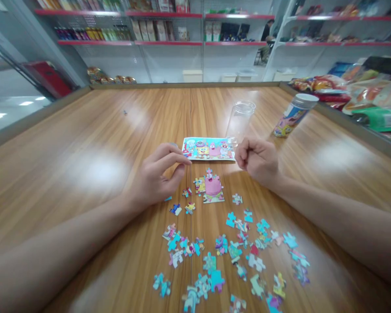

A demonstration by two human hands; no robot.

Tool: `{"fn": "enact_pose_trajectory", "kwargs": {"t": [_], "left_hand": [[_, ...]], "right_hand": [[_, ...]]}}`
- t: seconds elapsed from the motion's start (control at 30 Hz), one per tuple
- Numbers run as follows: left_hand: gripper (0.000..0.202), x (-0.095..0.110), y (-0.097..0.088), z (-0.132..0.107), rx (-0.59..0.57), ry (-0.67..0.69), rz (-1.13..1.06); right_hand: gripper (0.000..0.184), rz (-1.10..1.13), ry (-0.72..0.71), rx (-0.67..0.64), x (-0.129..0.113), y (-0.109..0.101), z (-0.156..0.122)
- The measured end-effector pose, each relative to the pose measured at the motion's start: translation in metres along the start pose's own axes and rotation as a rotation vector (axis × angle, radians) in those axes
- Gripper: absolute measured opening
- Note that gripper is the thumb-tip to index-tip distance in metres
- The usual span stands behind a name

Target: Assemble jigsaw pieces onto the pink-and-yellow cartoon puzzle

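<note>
Wood-grain bench [84, 130] lies under your left hand [161, 174], its thumb and forefinger narrowly apart; your right hand [258, 161] is curled closed, and whether anything sits inside it you cannot tell. One printed card [208, 150] lies between them. Just nearer you is one joined cluster [213, 189], pink and yellow. Loose pieces [210, 262] spread below it, roughly three dozen, some overlapping, so your count stays inexact. Beyond the card stand two containers: one clear jar [240, 121], see-through, and one printed tube [289, 119] with a pale lid, contents hidden.
</note>
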State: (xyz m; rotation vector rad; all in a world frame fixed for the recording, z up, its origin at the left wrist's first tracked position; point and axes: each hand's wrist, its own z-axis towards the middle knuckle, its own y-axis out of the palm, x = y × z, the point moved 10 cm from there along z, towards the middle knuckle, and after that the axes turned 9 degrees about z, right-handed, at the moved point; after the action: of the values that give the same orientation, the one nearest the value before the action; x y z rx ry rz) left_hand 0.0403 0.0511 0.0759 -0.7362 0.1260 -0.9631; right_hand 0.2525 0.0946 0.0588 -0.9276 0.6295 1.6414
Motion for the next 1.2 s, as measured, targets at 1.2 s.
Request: {"fn": "enact_pose_trajectory", "kwargs": {"t": [1.2], "left_hand": [[0.063, 0.040, 0.056, -0.031, -0.756, 0.335, -0.206]], "right_hand": [[0.014, -0.508, -0.148, -0.690, 0.004, 0.063, -0.028]]}}
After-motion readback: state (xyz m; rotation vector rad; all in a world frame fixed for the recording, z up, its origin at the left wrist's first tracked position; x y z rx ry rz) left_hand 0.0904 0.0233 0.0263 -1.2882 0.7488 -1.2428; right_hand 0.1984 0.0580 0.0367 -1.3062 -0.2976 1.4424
